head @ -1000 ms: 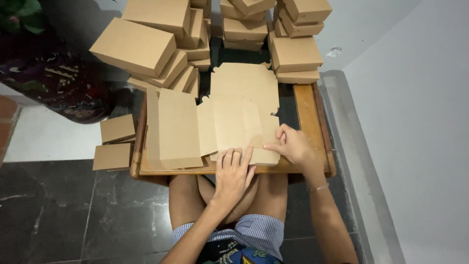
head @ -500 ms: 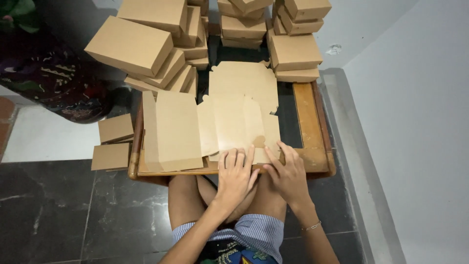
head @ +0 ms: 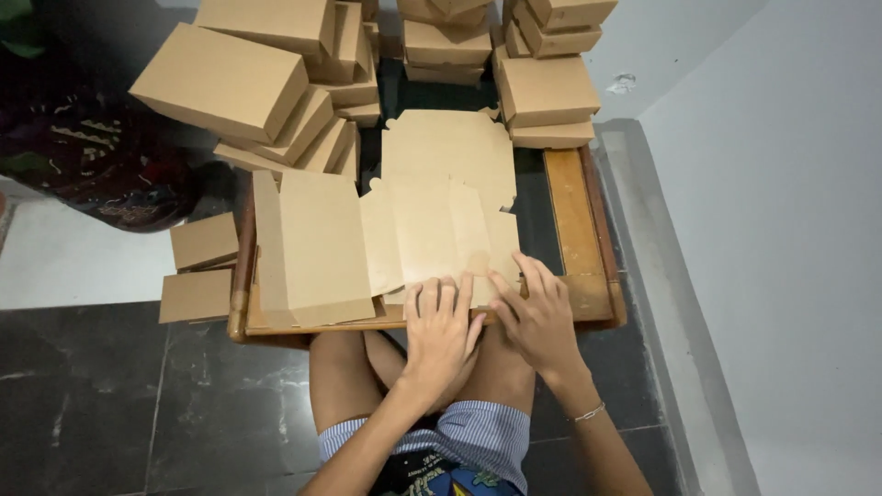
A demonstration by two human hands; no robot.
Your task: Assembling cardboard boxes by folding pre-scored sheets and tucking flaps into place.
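A flat, unfolded brown cardboard box blank lies on a small wooden table over my lap. My left hand rests palm down at the blank's near edge, fingers spread. My right hand presses beside it at the near right corner of the blank, fingers apart. Neither hand grips anything. A second flat blank lies to the left on the table.
Stacks of folded brown boxes stand beyond the table on the left, with more stacks at the back right. Two small cardboard pieces lie on the floor at the left. A grey wall runs along the right.
My right hand has slid from the blank's right edge leftward and nearer, ending beside my left hand. The left hand has hardly moved.
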